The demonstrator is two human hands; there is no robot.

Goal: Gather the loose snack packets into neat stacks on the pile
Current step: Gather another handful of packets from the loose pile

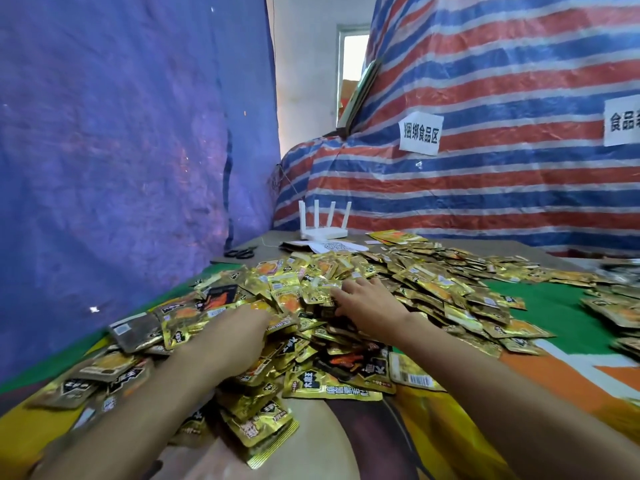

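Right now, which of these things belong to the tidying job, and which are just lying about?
Job: snack packets, left hand, right hand.
Lying about: white router, black scissors, printed sheet, paper sign.

Your left hand [239, 327]: fingers buried in the packets [433, 282], grip can't be read. Your forearms [502, 393] run off the bottom edge. Paper sign [622, 121] cut by right edge, text incomplete. Far-right packets blurred. Printed sheet [329, 245] by the router [323, 232]: code too small to read

Bare left hand [239, 336]; bare right hand [369, 303]; bare forearms [138, 407].
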